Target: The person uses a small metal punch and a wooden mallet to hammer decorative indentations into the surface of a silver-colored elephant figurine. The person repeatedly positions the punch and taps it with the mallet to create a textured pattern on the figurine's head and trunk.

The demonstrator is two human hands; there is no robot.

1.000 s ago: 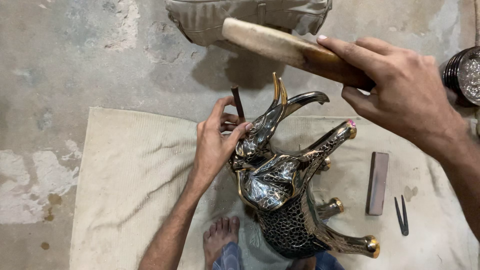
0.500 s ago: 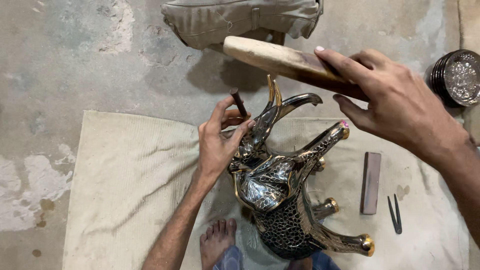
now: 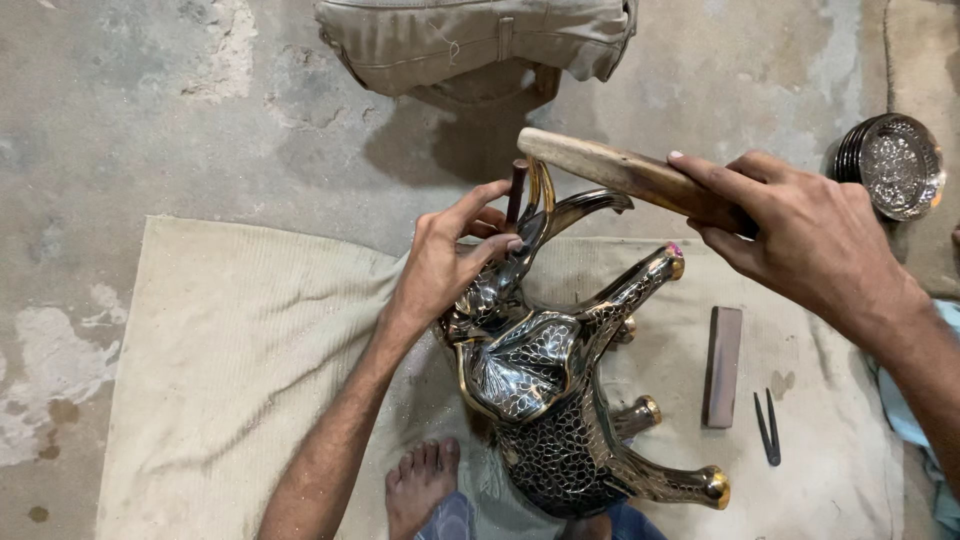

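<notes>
While one mallet (image 3: 630, 180) hovers, one punch (image 3: 517, 190) meets one elephant (image 3: 550, 370)

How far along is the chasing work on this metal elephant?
Done: the elephant figure already carries dense engraved patterning over body and ear. In hand: the left hand sets a small punch by the tusk while the right hand holds a wooden mallet above it. What is left cannot be told.
</notes>
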